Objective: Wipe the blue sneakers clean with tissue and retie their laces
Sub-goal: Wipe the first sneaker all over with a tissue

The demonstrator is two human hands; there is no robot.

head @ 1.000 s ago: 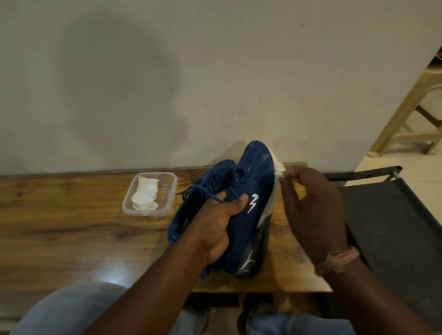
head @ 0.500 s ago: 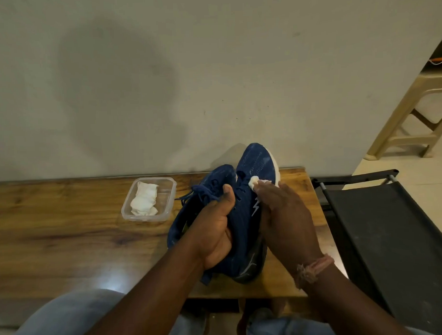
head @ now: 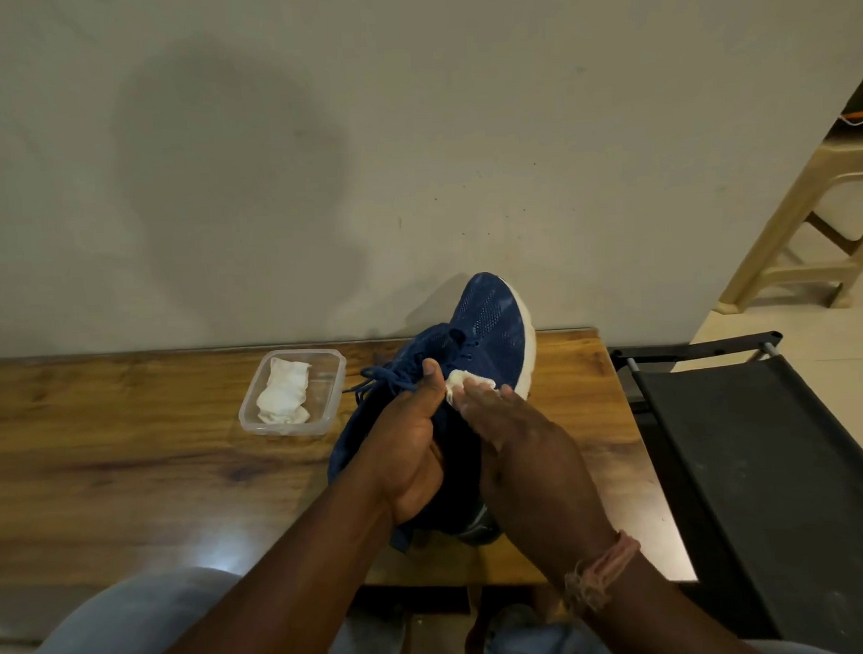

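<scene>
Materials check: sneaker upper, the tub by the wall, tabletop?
Sneaker upper: blue knit mesh by the look, matte, with small perforations across the toe. Tub: clear plastic, see-through walls with a rounded rim, white tissue inside. Table: wood or wood-look laminate; grain streaks show and a glossy coat reflects a light spot, so which one stays open.

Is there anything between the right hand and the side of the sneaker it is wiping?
Only the tissue, as intended: the right hand presses it against the sneaker. The left hand grips the sneaker beside it, not in the way.
</scene>
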